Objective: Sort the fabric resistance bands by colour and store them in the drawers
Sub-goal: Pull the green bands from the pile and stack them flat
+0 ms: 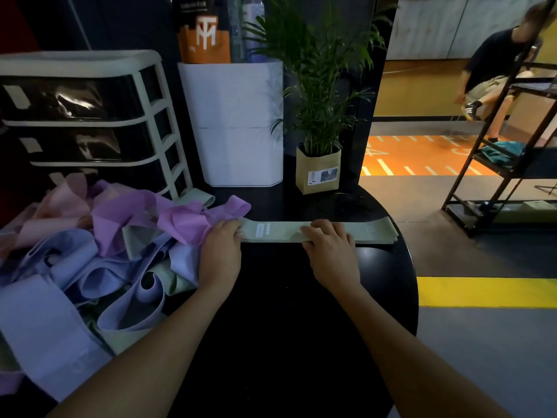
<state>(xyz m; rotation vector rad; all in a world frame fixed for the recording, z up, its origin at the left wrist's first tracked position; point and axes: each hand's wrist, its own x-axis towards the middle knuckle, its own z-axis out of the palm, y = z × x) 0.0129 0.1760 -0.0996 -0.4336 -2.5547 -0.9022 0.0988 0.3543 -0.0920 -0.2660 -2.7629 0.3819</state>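
I see both hands on a flat stack of sage-green fabric resistance bands (316, 232) lying across the far side of the round black table (286, 312): my left hand (221, 247) curls its fingers over the stack's left end and grips it, while my right hand (330, 244) lies palm down near the middle, fingers bent over the near edge. Left of the stack sprawls a loose heap of lilac, purple and pink fabric bands (90, 251), touching my left hand. Behind it stands the cream-framed plastic drawer unit with dark drawers (90, 116), all pushed in.
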